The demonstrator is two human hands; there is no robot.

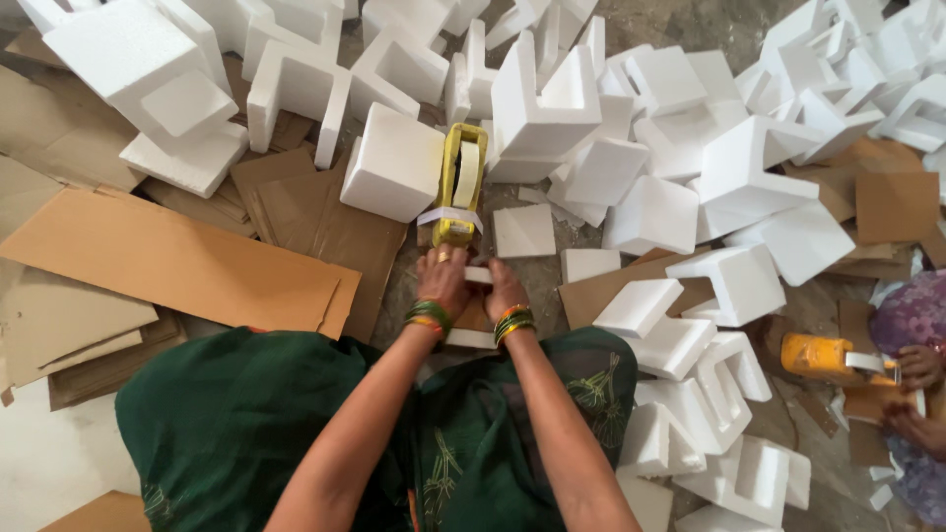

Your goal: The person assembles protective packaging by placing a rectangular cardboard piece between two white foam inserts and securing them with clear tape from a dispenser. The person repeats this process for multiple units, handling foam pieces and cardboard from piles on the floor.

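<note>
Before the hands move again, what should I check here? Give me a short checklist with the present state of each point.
1. Left hand on the small white foam piece: ok.
2. Right hand on the same piece: ok.
3. Yellow tape dispenser lying just beyond the hands, within reach: ok.
4. Tape end stuck to the foam: cannot tell.
5. Flat brown cardboard sheet apart from the hands: ok.
</note>
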